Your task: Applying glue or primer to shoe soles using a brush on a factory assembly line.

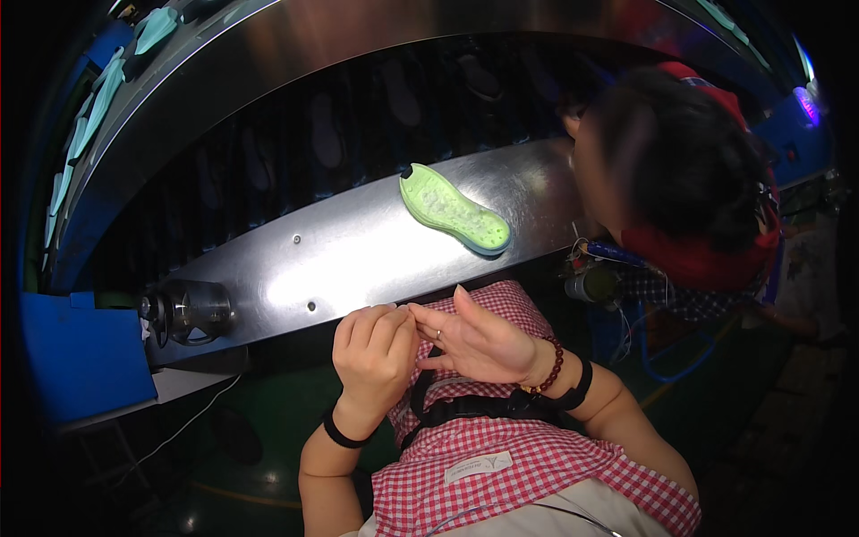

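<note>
The person's left hand [374, 351] and right hand [479, 340] are meeting in the lower middle of the frame, fingers curled together and touching at the tips; whether they are pinching anything cannot be told. The green shoe sole [454, 210] is lying unattended on the steel counter [340, 259], up in the centre (well apart from both hands). It could slide off the counter's edge if a co-worker [680, 179] leaning in at the right nudges it.

The shoe sole [455, 212] lies on the counter [349, 255]; behind it runs the conveyor belt [295, 152]; before it, off the counter's near edge, the left hand [376, 353] and right hand [479, 340] meet, fingertips touching; right of it leans another person [689, 179]; far left sits a jar [192, 311].
</note>
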A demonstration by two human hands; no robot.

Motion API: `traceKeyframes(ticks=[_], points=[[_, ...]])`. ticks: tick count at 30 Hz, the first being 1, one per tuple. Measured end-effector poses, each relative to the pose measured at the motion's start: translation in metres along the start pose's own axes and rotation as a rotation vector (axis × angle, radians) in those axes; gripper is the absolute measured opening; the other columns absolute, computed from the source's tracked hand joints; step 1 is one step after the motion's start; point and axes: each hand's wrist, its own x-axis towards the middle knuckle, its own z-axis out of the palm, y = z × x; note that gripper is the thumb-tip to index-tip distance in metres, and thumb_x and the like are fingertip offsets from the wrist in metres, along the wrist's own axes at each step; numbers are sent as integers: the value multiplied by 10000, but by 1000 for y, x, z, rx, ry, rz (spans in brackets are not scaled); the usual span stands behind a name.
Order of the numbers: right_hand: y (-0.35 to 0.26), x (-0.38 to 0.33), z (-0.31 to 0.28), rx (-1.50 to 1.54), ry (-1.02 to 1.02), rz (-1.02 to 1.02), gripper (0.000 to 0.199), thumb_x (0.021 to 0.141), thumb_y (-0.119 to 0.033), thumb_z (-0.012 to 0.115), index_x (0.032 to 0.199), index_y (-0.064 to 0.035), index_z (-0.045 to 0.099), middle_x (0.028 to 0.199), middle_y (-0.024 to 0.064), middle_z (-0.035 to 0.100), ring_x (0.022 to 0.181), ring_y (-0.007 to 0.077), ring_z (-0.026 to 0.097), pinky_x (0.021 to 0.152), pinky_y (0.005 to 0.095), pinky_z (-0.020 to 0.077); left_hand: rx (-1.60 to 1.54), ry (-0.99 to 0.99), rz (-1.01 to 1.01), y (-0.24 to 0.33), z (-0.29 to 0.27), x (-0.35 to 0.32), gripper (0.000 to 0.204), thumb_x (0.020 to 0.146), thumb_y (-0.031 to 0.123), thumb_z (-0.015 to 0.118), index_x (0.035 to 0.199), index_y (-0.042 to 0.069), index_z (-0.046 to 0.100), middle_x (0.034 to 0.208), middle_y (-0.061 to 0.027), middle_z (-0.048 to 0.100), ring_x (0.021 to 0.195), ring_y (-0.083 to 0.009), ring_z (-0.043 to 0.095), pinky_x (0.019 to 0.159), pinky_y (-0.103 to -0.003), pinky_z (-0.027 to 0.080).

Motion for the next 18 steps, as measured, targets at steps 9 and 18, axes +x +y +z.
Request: traceKeyframes(ticks=[9, 18], points=[[1, 0, -3, 103, -40, -13, 837, 860, -645, 141, 1381, 10, 147, 1392, 73, 262, 1263, 142, 268, 1006, 316, 270, -65, 83, -52, -2, -1, -4, 173, 578, 18, 672, 719, 50, 578, 761, -34, 580, 743, -219, 587, 676, -340, 448], [6, -4, -12, 127, -4, -11, 837, 863, -634, 120, 1372, 29, 157, 1431, 108, 198, 1320, 186, 189, 1045, 366, 220, -92, 125, -134, -12, -3, -9, 165, 612, 33, 679, 760, 48, 607, 787, -37, 593, 752, -211, 590, 680, -330, 448]])
